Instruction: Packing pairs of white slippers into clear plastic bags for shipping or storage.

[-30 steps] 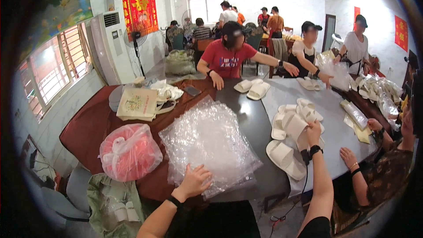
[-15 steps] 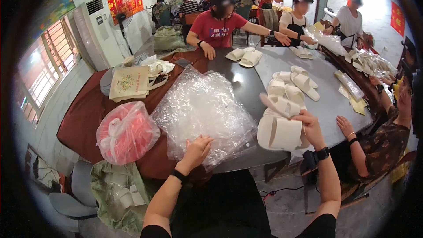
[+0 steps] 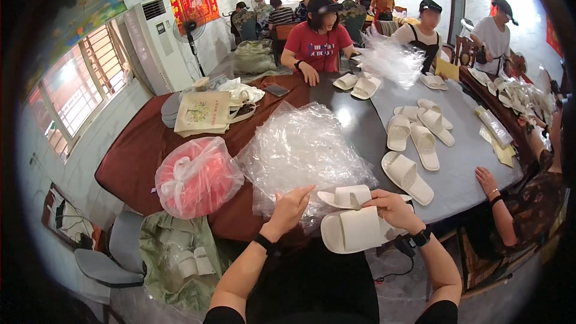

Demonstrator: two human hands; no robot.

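two white slippers (image 3: 355,223) sit stacked at the near edge of the bench (image 3: 360,126), right in front of you, sole to sole. your right hand (image 3: 393,209) lies over their right side, fingers (image 3: 377,198) curled down and pressed on the upper slipper, holding the pair. your left hand (image 3: 291,207) hovers just left of them, fingers (image 3: 305,191) loosely spread and pointing toward the toe of the top slipper, gripping nothing, resting at the edge of a heap of clear plastic bags (image 3: 303,147). left of that heap lies a pink bundle in a clear bag (image 3: 197,175) on the brown cloth. to your right, another person's hand (image 3: 486,181) rests on the bench edge. further out, more white slippers (image 3: 420,129) lie in pairs on the grey surface, a cream tote bag (image 3: 203,111) sits to the far left, and a person in a red shirt (image 3: 317,41) sits across the bench.
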